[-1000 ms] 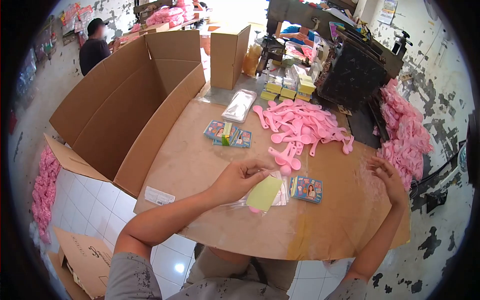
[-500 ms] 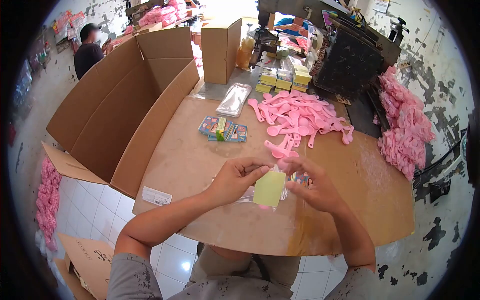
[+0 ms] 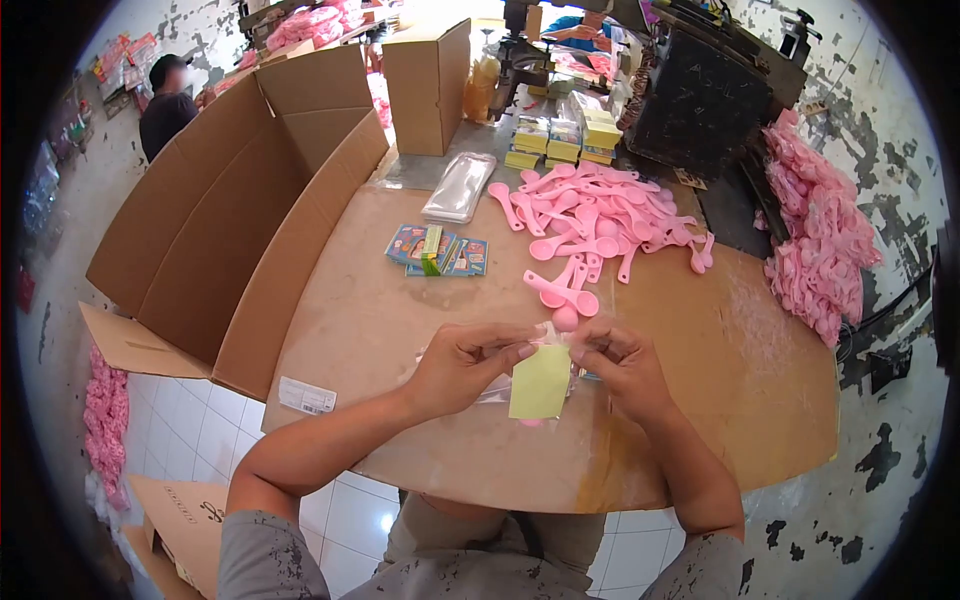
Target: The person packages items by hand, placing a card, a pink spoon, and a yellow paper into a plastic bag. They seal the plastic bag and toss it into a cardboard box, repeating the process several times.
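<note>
A clear plastic bag [image 3: 548, 332] with a pale yellow-green card [image 3: 539, 382] in it hangs between my hands at the table's front. My left hand [image 3: 468, 366] pinches the bag's upper left edge. At its upper right, my right hand [image 3: 622, 368] has its fingers closed on the bag too. Just beyond my hands, pink plastic spoons [image 3: 566, 290] lie at the near end of a large pile. Part of something pink shows under the card's lower edge. A banded bundle of blue printed cards [image 3: 437, 251] rests to the left of the pile.
A large open carton [image 3: 215, 230] stands left of the table [image 3: 400, 320]. Clear bags [image 3: 459, 188] lie behind the blue cards. Card stacks [image 3: 563, 139] and a black machine [image 3: 700, 110] are at the back. Pink bundles [image 3: 820, 230] hang at right. A person [image 3: 167, 105] is far left.
My right hand has moved in from the right and closed on the bag's edge; its fingers were apart before. The view has shifted slightly.
</note>
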Demonstrator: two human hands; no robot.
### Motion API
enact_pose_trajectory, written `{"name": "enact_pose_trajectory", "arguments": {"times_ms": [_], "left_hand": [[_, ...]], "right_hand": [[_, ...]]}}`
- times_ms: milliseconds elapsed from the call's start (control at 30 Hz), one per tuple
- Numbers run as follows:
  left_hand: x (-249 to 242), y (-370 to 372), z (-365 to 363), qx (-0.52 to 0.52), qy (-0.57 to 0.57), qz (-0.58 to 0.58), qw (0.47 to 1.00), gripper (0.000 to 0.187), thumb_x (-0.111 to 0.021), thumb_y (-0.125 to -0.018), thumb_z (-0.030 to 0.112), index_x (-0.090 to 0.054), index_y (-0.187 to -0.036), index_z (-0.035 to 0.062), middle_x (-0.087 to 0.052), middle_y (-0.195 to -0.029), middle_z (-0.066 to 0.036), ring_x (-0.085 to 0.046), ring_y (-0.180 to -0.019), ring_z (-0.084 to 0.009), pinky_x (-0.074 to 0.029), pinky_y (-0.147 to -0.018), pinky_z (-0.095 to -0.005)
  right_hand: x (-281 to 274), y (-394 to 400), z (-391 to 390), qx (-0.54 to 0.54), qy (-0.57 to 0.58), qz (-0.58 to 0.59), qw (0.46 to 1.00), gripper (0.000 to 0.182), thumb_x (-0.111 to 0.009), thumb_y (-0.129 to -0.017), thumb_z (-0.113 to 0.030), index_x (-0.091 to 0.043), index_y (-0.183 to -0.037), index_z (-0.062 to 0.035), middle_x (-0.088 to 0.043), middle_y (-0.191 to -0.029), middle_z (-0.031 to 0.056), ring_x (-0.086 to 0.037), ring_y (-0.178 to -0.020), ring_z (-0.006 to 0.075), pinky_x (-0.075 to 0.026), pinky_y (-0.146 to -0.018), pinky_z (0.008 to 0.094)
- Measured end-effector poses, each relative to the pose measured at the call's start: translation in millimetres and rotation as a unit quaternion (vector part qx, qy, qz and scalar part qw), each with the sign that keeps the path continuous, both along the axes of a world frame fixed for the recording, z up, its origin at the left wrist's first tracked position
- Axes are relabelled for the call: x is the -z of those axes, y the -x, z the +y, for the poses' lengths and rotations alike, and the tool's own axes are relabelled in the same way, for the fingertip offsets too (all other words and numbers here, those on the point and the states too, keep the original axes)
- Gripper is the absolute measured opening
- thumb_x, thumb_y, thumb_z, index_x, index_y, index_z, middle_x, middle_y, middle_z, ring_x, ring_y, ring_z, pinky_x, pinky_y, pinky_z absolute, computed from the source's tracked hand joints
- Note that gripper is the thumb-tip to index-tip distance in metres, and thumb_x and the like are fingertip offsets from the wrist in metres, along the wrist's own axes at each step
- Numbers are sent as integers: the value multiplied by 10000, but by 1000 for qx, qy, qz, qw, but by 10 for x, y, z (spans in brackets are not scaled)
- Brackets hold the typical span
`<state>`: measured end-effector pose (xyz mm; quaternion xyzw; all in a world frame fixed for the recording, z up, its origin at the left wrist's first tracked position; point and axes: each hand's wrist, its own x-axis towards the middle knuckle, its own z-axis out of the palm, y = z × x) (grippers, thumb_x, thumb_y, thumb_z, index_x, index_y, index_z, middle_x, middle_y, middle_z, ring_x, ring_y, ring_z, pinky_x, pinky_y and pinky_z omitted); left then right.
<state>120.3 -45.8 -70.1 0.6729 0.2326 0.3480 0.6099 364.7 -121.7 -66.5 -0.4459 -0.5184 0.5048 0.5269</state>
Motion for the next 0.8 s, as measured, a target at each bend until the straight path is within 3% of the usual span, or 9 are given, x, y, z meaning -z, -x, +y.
{"name": "enact_pose_trajectory", "arguments": {"times_ms": [133, 233, 333, 433, 533, 600, 633, 733, 800], "left_hand": [[21, 42, 80, 35, -64, 11, 997, 278, -669, -994, -40, -759, -1250, 21, -779, -1110, -69, -702, -962, -87, -558, -832, -229], [-81, 85, 81, 68, -27, 73, 995, 275, -639, -1000, -24, -761, -1242, 20, -772, -1145, -86, -704, -1009, -108, -558, -867, -249], [7, 80, 108, 89, -17, -19, 996, 245, -630, -1030, 66, -761, -1232, 18, -764, -1161, -97, -698, -1029, -123, -553, -875, -257], [-18, 68, 103, 74, 82, -20, 994, 256, -627, -1050, 144, -757, -1231, 17, -757, -1174, -108, -690, -1049, -137, -552, -878, -258], [28, -5, 78, 53, 44, -14, 998, 241, -655, -1041, 116, -755, -1242, 30, -761, -1069, -53, -660, -891, -68, -519, -762, -207], [-22, 29, 89, 48, 35, 65, 996, 235, -671, -1035, 97, -755, -1245, 35, -747, -1003, -5, -604, -795, -20, -472, -686, -188], [-55, 47, 92, 44, 30, 105, 993, 234, -679, -1031, 88, -755, -1247, 38, -739, -970, 19, -576, -747, 4, -449, -647, -179], [-127, 38, 55, 37, 47, 71, 996, 233, -688, -1023, 56, -757, -1245, 40, -695, -883, 79, -468, -659, 46, -363, -577, -171], [-62, 48, 100, 34, 25, 66, 997, 267, -684, -1025, 58, -727, -1287, 33, -712, -918, 59, -537, -706, 26, -420, -609, -178]], "right_hand": [[38, -52, -24, -6, -43, -39, 998, 140, -676, -977, 19, -746, -1098, 4, -685, -1107, 33, -650, -963, 111, -520, -860, 272], [55, -74, -11, -9, -58, -39, 998, 151, -683, -961, 15, -751, -1096, 3, -686, -1117, 41, -645, -976, 122, -515, -876, 282], [13, -100, -17, -17, -73, -52, 996, 139, -699, -950, -6, -756, -1076, 8, -688, -1112, 49, -645, -978, 132, -514, -887, 291], [-24, -81, -22, -3, -93, -92, 991, 121, -708, -944, -14, -763, -1049, 11, -690, -1100, 58, -647, -970, 137, -515, -889, 292], [-25, -49, -26, 12, -101, -146, 984, 135, -702, -946, 2, -760, -1067, 12, -689, -1085, 64, -648, -963, 137, -519, -883, 288], [-22, -49, -20, 11, -88, -148, 985, 192, -703, -949, 7, -739, -1138, 11, -688, -1074, 64, -647, -957, 131, -523, -875, 285], [-10, -38, -17, 13, -65, -112, 992, 220, -705, -952, 5, -717, -1171, 11, -686, -1070, 59, -645, -954, 126, -524, -868, 283], [-18, 17, -16, 2, -19, -41, 999, 295, -711, -959, -1, -656, -1248, 10, -682, -1062, 45, -639, -948, 110, -529, -852, 279], [-139, 48, -31, -26, -23, -45, 998, 319, -714, -963, -7, -622, -1269, 9, -682, -1065, 36, -637, -947, 98, -531, -850, 277]]}}
